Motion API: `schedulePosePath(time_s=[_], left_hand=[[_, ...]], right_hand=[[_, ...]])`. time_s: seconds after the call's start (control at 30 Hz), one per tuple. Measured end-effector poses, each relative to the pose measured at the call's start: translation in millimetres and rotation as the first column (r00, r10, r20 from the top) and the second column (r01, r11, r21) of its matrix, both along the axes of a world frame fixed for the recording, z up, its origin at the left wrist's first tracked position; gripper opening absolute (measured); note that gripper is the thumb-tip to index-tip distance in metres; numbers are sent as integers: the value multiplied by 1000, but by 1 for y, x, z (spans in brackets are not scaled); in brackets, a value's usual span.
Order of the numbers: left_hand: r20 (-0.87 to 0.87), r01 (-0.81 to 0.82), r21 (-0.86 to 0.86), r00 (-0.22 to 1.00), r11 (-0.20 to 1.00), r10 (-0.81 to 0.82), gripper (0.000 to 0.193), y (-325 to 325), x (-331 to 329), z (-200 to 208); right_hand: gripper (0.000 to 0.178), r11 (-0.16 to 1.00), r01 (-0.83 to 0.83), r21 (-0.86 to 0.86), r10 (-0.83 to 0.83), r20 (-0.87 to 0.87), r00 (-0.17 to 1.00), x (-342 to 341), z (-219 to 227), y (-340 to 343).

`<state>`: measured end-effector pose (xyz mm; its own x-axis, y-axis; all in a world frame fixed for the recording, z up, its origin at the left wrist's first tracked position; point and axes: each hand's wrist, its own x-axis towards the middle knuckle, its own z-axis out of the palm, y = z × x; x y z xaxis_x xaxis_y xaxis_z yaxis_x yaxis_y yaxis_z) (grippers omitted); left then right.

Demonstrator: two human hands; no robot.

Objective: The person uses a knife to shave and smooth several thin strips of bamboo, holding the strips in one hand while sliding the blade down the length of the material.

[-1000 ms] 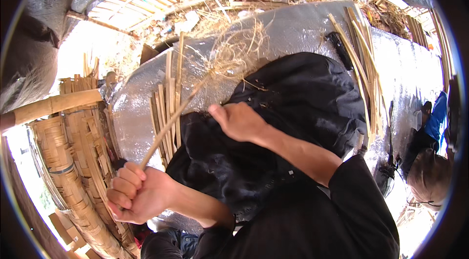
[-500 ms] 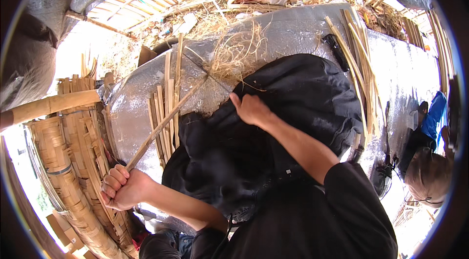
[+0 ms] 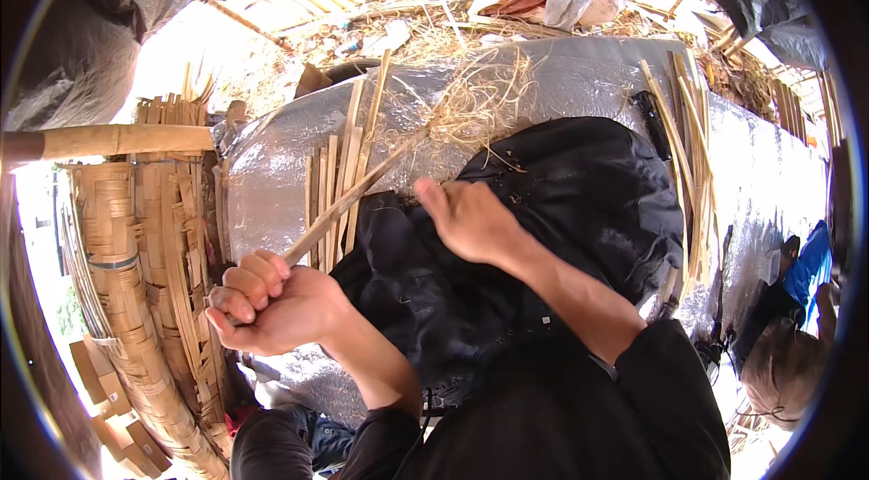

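My left hand [image 3: 276, 304] is closed around the near end of a long bamboo strip [image 3: 348, 199]. The strip slants up and away to the right, its far end by a tangle of thin pale shavings [image 3: 484, 100]. My right hand [image 3: 475, 219] is closed with its thumb stretched along the top, over a black cloth [image 3: 579, 168] spread across my lap. It holds a thin-bladed knife, whose blade showed half a second ago; now the blade cannot be made out and the handle is hidden in the fist.
Split bamboo strips lie left [image 3: 339, 177] and right [image 3: 692, 172] on a silvery sheet [image 3: 272, 177]. A black object [image 3: 650, 123] rests by the right strips. Bundled bamboo [image 3: 113, 236] stands at far left under a thick pole [image 3: 127, 140]. Another person [image 3: 783, 371] is at far right.
My right hand has drawn back toward me, and the thin blade that crossed the strip no longer shows. My left hand has shifted slightly right and up, with the strip. The whole view has shifted.
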<state>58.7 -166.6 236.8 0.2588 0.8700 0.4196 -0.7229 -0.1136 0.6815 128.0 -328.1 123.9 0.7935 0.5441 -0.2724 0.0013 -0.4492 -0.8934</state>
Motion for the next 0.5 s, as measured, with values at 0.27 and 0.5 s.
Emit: schedulePosePath(time_s=[0.27,0.5], left_hand=[[-13,110,90,994,990,-109,40,-24,-11,-10],[-37,100,105,995,989,-97,40,-19,2,-2]], right_hand=[[66,990,33,-138,-22,82,996,-23,-60,-13],[54,996,-50,78,54,-47,997,-35,-15,-7]])
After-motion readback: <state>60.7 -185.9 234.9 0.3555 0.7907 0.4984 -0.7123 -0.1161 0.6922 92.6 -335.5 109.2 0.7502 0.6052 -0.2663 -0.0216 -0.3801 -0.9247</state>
